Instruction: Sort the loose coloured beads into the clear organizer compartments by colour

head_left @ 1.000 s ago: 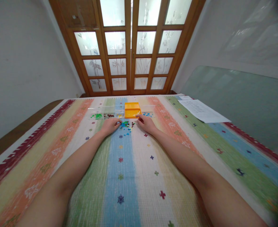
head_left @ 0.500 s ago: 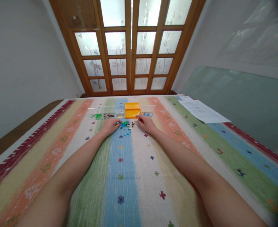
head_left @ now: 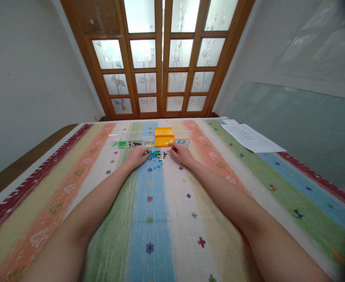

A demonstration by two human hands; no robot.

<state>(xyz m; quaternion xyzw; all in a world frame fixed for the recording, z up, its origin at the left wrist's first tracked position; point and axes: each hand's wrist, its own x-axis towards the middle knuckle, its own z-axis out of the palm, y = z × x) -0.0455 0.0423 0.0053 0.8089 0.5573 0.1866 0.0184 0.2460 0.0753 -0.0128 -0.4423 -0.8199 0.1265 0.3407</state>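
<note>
A loose pile of tiny blue, green and dark red pieces lies on the striped tablecloth, with a few blue and yellow ones scattered nearer me. At the pile's left edge is my left hand, its fingers curled together. My right hand rests to the right of the pile, fingers bent inward in front of an orange box. That box stands with its lid up and has small pale pieces inside at its right. Whatever either hand pinches is too small to make out.
Left of the orange box, a clear compartment box holds green pieces, dark red pieces and a few yellow ones. Blue pieces sit in a clear box on the right. Printed paper sheets lie at the far right.
</note>
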